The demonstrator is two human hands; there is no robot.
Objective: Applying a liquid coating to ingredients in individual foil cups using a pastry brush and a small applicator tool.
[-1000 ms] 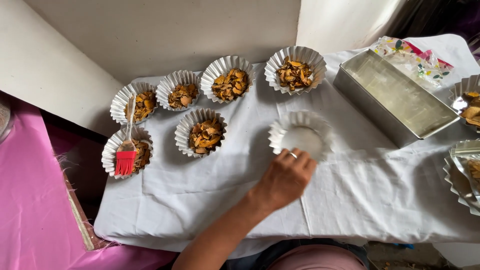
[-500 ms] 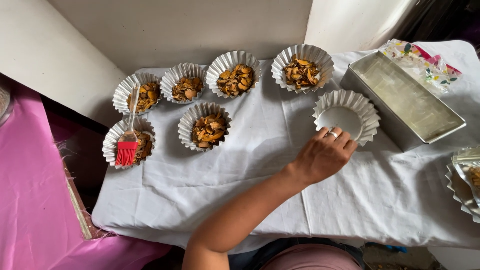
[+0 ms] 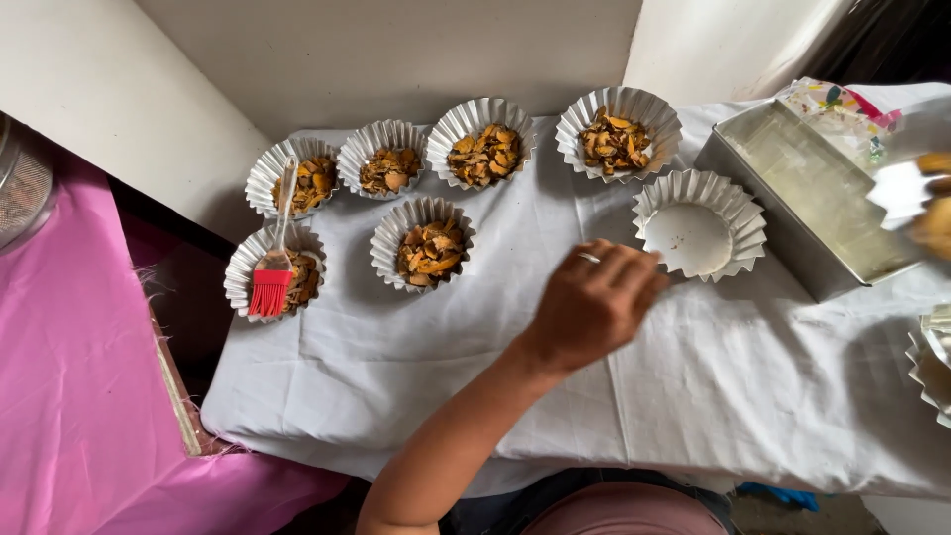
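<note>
Change since the previous frame: the empty fluted silver foil cup (image 3: 699,222) now sits further right, just beside the rectangular metal baking tin (image 3: 814,201), and the left hand (image 3: 591,302) has drawn back from it, no longer touching its rim.

Left hand: fingers (image 3: 622,261) loosely curled together, a ring on one, holding nothing, just left of the empty cup.

Right hand (image 3: 936,213): blurred at the right edge; its grip cannot be told.

White cloth (image 3: 693,386): covers the table. On it: six filled fluted foil cups (image 3: 428,243) of orange-brown pieces, in two rows.

Red silicone brush (image 3: 270,277): lies across the two leftmost cups.
</note>
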